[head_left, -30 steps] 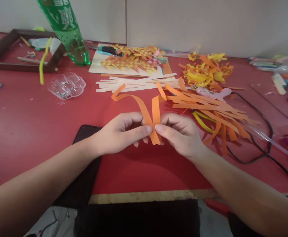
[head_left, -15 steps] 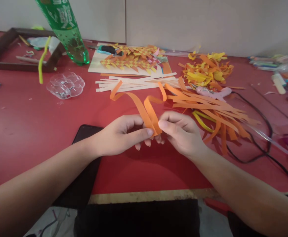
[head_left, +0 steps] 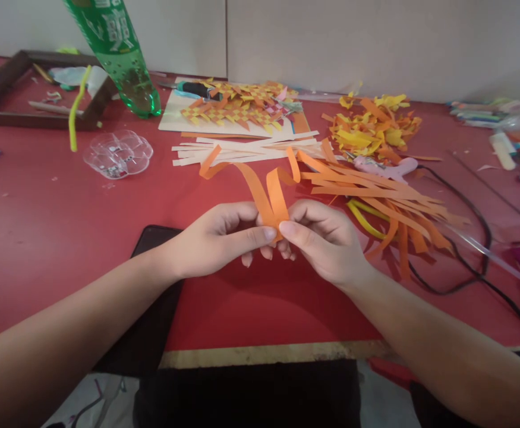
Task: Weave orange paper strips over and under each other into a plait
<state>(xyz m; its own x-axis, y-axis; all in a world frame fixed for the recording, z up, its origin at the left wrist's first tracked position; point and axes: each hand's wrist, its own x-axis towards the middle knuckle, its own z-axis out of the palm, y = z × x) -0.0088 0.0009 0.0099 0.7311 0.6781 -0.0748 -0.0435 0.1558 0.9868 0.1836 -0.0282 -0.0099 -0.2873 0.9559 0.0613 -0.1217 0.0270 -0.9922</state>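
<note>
Two orange paper strips [head_left: 256,189] meet at their lower ends and spread upward in a V, their upper ends bent into folds. My left hand [head_left: 224,241] pinches the joined ends between thumb and fingers from the left. From the right, my right hand [head_left: 324,238] presses its thumb on the same lower ends, closed on the strips. Both hands hover above the red table [head_left: 260,309]. The fingertips behind the paper are partly hidden. Just right of my right hand lies a pile of loose orange strips [head_left: 371,190].
Behind the hands lie pale paper strips [head_left: 242,151] and woven orange-and-yellow pieces [head_left: 242,113]. A pink glue gun [head_left: 387,168] with a black cord [head_left: 482,220] sits right. At left are a green bottle [head_left: 128,65], a clear flower-shaped box [head_left: 119,154] and a black flat object [head_left: 153,315].
The right-hand strip has swung closer to the left one at the bottom. My right thumb has moved left onto the overlapping ends, bringing both thumbs nearly together.
</note>
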